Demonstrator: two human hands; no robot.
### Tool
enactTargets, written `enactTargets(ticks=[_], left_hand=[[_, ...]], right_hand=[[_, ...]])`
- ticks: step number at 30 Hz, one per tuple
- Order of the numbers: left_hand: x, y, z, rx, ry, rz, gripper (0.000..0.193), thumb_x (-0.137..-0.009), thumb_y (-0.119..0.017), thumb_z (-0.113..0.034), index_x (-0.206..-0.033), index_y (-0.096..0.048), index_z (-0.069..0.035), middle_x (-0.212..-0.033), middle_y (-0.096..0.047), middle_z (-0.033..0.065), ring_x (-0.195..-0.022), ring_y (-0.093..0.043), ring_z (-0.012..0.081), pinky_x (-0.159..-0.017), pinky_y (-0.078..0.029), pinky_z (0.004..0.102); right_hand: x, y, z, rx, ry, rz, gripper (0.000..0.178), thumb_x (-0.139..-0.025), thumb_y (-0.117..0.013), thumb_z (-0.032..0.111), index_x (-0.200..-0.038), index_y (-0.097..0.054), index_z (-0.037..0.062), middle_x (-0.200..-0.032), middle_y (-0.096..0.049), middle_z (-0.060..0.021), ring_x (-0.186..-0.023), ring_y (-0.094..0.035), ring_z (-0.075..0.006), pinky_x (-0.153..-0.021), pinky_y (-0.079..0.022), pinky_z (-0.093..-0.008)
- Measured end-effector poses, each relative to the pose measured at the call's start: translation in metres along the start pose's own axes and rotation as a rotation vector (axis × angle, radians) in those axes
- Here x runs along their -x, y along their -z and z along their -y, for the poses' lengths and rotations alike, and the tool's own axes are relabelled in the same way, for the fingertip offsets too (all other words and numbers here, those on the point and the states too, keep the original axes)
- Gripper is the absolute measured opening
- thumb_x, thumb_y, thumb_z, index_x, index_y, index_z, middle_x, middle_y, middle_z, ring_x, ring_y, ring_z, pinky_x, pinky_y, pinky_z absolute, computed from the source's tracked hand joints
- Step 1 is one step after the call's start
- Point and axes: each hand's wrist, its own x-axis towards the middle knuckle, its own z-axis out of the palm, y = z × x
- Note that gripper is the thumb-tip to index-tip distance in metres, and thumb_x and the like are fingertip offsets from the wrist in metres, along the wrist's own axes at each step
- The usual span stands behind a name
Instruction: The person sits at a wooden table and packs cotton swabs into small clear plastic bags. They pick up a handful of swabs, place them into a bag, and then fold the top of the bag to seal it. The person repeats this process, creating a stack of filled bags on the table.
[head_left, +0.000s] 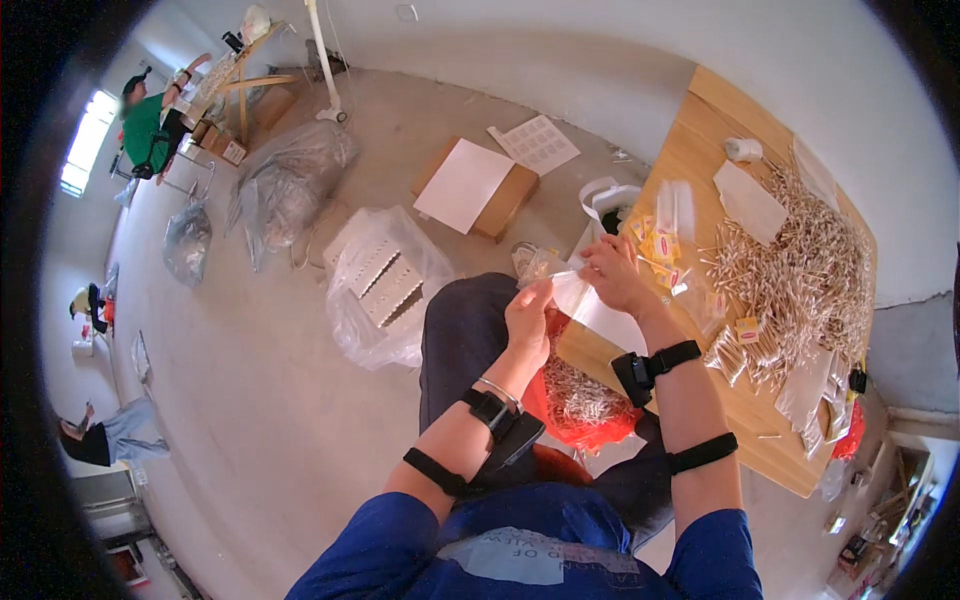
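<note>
In front of me, above my lap, a small clear plastic bag (570, 292) stretches between my two hands. My left hand (530, 318) pinches its near left side with closed fingers. Bent over the bag's right side, my right hand (617, 274) grips it beside the table edge. On the wooden table (715, 130) to my right lies a large heap of cotton swabs (800, 270). Small yellow packets or cards (660, 246) lie close to my right hand. Below my hands, an open red plastic bag (580, 432) holds many more loose swabs.
Left of my legs stands a translucent bag (385, 290) with white slotted pieces. Cardboard with a white sheet (465, 186) and large grey bags (290, 185) lie on the floor. A person in green (146, 130) works at a far-left table; another person (110, 432) is lower left.
</note>
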Motion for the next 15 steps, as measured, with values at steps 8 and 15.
enactTargets(ticks=[8, 15], left_hand=[[-0.011, -0.021, -0.021, -0.134, 0.002, -0.053, 0.028, -0.084, -0.073, -0.02, -0.103, -0.066, 0.0, -0.092, -0.067, 0.003, -0.082, -0.062, 0.0121, -0.073, -0.048, 0.0255], [-0.014, -0.029, -0.02, 0.035, 0.022, -0.184, 0.03, -0.091, -0.067, -0.031, -0.096, -0.066, -0.002, -0.091, -0.067, 0.0031, -0.079, -0.062, 0.0123, -0.07, -0.048, 0.0271]], right_hand=[[0.0, 0.004, 0.001, -0.033, -0.038, 0.045, 0.024, -0.084, -0.061, 0.029, -0.09, -0.072, 0.0076, -0.126, -0.057, -0.0062, -0.134, -0.032, -0.0313, -0.115, -0.015, -0.0444], [0.0, 0.004, -0.004, -0.059, -0.051, 0.014, 0.021, -0.083, -0.062, 0.027, -0.09, -0.071, 0.0088, -0.126, -0.057, -0.0062, -0.133, -0.033, -0.0314, -0.114, -0.016, -0.0455]])
